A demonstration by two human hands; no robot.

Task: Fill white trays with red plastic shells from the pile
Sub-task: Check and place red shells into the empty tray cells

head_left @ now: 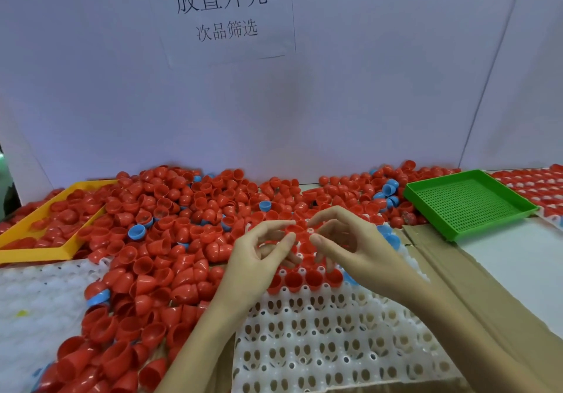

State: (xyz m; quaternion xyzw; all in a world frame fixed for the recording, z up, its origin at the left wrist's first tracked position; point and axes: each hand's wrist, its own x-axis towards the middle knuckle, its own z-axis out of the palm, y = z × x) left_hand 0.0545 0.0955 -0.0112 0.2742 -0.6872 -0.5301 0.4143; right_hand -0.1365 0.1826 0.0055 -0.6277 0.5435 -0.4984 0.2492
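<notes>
Rising behind everything is a white backboard (335, 103) carrying one printed paper sign (219, 14); it closes off the far side of the work surface, and no more of the room shows. Beyond and to the left of the fingers spreads one pile of red plastic shells (158, 240), too many to count, lying at all angles, some mouth-up, some dome-up, some on their sides, with roughly a dozen blue shells (136, 231) mixed in. Directly beneath the hands lies one white tray (320, 341), its long axis running away from the person, resting on brown cardboard (451, 283); most near pockets show bare. A second white tray (33, 298) sits to the left of the left wrist, partly under the pile. One yellow tray (45, 228) holding red shells lies far left; one green perforated tray (469, 203) lies beyond the right hand to the right, and past it is a filled tray of red shells (530, 185). Just nearer than the fingertips, four seated red shells (304, 280) in a row are clearly visible in the white tray; whether mouth-up or dome-up cannot be told. Left hand (259, 258): fingers curled, thumb and forefinger arched apart; whether they hold a shell cannot be told. Right hand (350, 240): fingers likewise curled and arched, thumb tip near forefinger, contents unclear against the red behind.
</notes>
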